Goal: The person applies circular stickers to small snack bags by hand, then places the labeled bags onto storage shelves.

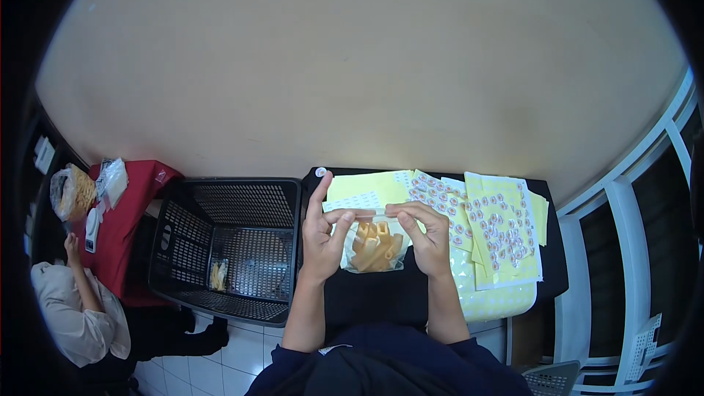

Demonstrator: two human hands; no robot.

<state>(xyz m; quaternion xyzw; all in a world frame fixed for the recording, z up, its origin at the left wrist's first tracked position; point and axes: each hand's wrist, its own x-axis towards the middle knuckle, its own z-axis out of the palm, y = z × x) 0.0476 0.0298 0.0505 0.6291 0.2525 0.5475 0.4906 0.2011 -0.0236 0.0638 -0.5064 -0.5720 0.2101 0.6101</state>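
Observation:
A clear plastic bag (375,253) of tan, curled snack pieces hangs over the black-covered table, its top edge stretched level between my hands. My left hand (323,238) pinches the top left corner with thumb and a finger, while its index finger points up. A small round sticker (320,171) shows at that raised fingertip. At the top right, my right hand (427,231) grips the edge between thumb and fingers. Behind the bag lie yellow sticker sheets (367,185).
More sheets with round printed stickers (502,231) overlap on the right. Left of me stands a black crate (260,249) with one small bag (218,276) inside. Farther left, a person (77,308) sits at a red-covered table (136,205) holding bags and a white device (93,229).

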